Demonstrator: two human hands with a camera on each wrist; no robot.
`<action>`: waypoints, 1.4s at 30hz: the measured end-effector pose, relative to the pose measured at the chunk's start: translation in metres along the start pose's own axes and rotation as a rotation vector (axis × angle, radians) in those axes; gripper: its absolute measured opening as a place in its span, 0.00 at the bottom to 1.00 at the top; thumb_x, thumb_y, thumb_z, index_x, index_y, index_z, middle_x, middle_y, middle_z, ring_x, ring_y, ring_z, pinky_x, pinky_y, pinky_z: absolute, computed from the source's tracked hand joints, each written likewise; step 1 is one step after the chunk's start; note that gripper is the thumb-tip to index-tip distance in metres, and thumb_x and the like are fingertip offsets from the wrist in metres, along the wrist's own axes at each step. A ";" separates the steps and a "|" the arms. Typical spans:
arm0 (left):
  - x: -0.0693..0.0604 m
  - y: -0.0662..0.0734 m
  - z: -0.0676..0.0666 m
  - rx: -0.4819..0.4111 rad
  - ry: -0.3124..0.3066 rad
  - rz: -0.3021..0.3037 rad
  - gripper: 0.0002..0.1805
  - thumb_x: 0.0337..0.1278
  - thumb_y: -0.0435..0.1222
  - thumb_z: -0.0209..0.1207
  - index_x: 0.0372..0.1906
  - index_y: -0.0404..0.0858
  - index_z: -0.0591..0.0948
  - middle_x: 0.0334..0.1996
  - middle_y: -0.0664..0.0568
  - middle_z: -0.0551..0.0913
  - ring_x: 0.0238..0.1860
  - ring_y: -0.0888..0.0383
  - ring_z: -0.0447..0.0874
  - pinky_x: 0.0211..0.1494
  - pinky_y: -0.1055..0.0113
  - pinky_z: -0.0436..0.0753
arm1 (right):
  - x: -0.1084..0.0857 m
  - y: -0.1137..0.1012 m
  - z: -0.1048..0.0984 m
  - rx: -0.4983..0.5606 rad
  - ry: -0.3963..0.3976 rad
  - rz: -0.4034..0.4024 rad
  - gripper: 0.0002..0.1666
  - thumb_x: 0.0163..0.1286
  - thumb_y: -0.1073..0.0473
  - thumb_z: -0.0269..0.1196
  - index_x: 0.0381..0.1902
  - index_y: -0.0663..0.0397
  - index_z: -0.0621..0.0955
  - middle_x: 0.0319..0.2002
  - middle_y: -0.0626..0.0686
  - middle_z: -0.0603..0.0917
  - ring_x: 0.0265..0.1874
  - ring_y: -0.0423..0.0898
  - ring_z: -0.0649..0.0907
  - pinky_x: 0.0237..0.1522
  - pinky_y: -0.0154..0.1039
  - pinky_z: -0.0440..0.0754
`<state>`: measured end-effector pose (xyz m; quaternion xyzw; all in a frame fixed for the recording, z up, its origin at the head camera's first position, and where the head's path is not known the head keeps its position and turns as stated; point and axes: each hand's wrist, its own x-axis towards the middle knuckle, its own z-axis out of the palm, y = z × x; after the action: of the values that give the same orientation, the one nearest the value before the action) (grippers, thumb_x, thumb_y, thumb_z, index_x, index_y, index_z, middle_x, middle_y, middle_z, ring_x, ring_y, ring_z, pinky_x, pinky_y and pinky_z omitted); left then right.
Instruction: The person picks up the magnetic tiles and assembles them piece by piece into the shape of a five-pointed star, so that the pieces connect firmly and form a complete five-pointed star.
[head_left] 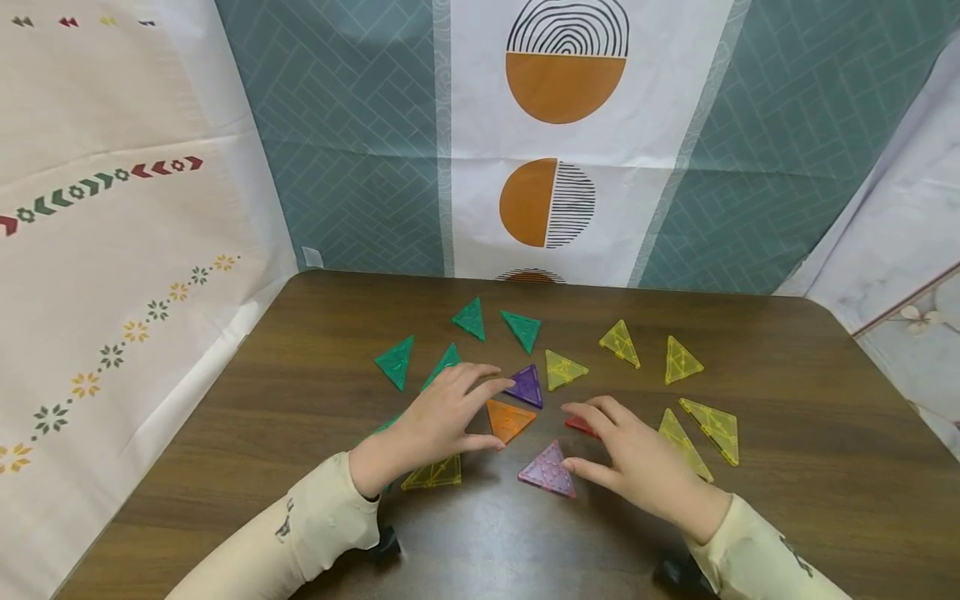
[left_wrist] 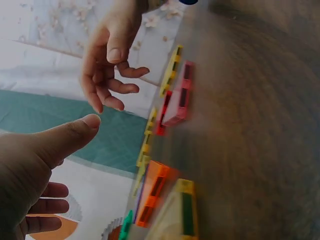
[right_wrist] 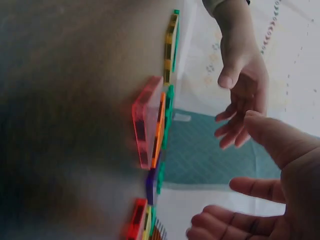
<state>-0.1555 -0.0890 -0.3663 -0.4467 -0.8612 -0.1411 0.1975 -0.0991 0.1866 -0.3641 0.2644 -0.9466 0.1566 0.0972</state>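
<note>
Flat triangular tiles lie on the brown table. In the head view my left hand (head_left: 438, 412) hovers, fingers spread and slightly bent, beside the orange tile (head_left: 510, 421) and the purple tile (head_left: 527, 387), above a yellow tile (head_left: 433, 474) and partly hidden green ones. My right hand (head_left: 637, 458) is over the red tile (head_left: 580, 425), its thumb near the pink tile (head_left: 547, 472); whether it touches cannot be told. Both wrist views show hands raised over the tabletop holding nothing: the right hand (left_wrist: 112, 65) in the left wrist view, the left hand (right_wrist: 245, 80) in the right wrist view.
Green tiles (head_left: 395, 362) lie at the back left of the table (head_left: 300, 375). Several yellow tiles (head_left: 682, 361) are spread to the right and back. Patterned cloth (head_left: 360, 167) hangs behind the table and at both sides.
</note>
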 end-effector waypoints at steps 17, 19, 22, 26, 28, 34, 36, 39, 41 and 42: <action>-0.004 0.005 0.031 -0.007 -0.188 -0.074 0.34 0.48 0.56 0.67 0.58 0.42 0.76 0.53 0.50 0.78 0.57 0.52 0.75 0.63 0.57 0.74 | 0.006 -0.007 0.021 -0.012 -0.158 -0.028 0.31 0.57 0.37 0.67 0.52 0.50 0.78 0.38 0.45 0.76 0.27 0.33 0.71 0.27 0.30 0.73; -0.004 0.005 0.034 -0.002 -0.191 -0.081 0.33 0.49 0.57 0.66 0.57 0.42 0.77 0.53 0.50 0.78 0.57 0.53 0.76 0.63 0.57 0.74 | 0.006 -0.007 0.023 -0.009 -0.163 -0.027 0.31 0.56 0.35 0.67 0.51 0.47 0.78 0.37 0.44 0.76 0.27 0.33 0.70 0.25 0.30 0.72; -0.006 0.004 0.038 0.004 -0.183 -0.085 0.32 0.50 0.56 0.66 0.56 0.43 0.77 0.52 0.51 0.79 0.56 0.54 0.76 0.63 0.58 0.75 | 0.005 -0.008 0.028 -0.020 -0.156 -0.035 0.32 0.55 0.32 0.66 0.50 0.44 0.79 0.36 0.43 0.75 0.26 0.33 0.69 0.22 0.29 0.70; -0.008 0.003 0.041 0.019 -0.176 -0.083 0.30 0.51 0.55 0.65 0.55 0.43 0.77 0.51 0.53 0.80 0.55 0.54 0.77 0.62 0.59 0.75 | 0.005 -0.009 0.032 -0.048 -0.136 -0.062 0.31 0.54 0.33 0.67 0.49 0.42 0.80 0.35 0.43 0.74 0.25 0.33 0.68 0.20 0.28 0.67; -0.009 0.002 0.042 0.021 -0.170 -0.077 0.28 0.52 0.54 0.66 0.54 0.43 0.78 0.50 0.53 0.80 0.54 0.55 0.78 0.61 0.59 0.75 | 0.004 -0.009 0.033 -0.050 -0.129 -0.073 0.29 0.54 0.35 0.69 0.49 0.42 0.80 0.35 0.43 0.73 0.24 0.33 0.67 0.20 0.27 0.66; -0.010 0.000 0.043 0.012 -0.155 -0.068 0.27 0.51 0.55 0.66 0.51 0.43 0.79 0.47 0.54 0.80 0.51 0.55 0.78 0.59 0.60 0.76 | 0.003 -0.007 0.034 -0.044 -0.114 -0.097 0.25 0.55 0.41 0.71 0.48 0.42 0.82 0.37 0.44 0.74 0.25 0.33 0.67 0.21 0.26 0.66; -0.011 0.000 0.042 0.011 -0.153 -0.066 0.27 0.50 0.56 0.66 0.50 0.43 0.79 0.46 0.54 0.80 0.50 0.55 0.78 0.57 0.60 0.76 | 0.004 -0.006 0.033 -0.048 -0.119 -0.104 0.25 0.55 0.42 0.71 0.49 0.43 0.82 0.37 0.44 0.75 0.26 0.33 0.69 0.22 0.26 0.68; -0.012 0.001 0.042 0.004 -0.142 -0.059 0.28 0.48 0.57 0.66 0.48 0.43 0.80 0.44 0.54 0.80 0.48 0.56 0.77 0.55 0.61 0.76 | 0.004 -0.005 0.033 -0.057 -0.128 -0.109 0.25 0.55 0.43 0.71 0.50 0.43 0.82 0.39 0.44 0.76 0.28 0.34 0.73 0.24 0.27 0.72; -0.012 0.001 0.042 0.003 -0.134 -0.051 0.28 0.46 0.58 0.67 0.46 0.43 0.80 0.43 0.55 0.80 0.46 0.57 0.77 0.53 0.62 0.76 | 0.004 -0.004 0.032 -0.064 -0.130 -0.110 0.25 0.56 0.43 0.70 0.50 0.43 0.82 0.39 0.45 0.77 0.30 0.35 0.75 0.25 0.28 0.75; -0.012 0.001 0.042 0.004 -0.131 -0.047 0.28 0.45 0.58 0.67 0.46 0.43 0.80 0.42 0.55 0.80 0.45 0.57 0.77 0.52 0.63 0.76 | 0.004 -0.004 0.033 -0.066 -0.125 -0.111 0.25 0.56 0.43 0.70 0.50 0.44 0.83 0.40 0.45 0.77 0.30 0.35 0.76 0.26 0.29 0.76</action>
<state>-0.1574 -0.0790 -0.4091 -0.4343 -0.8827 -0.1144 0.1383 -0.1041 0.1701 -0.3923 0.3223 -0.9394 0.1029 0.0549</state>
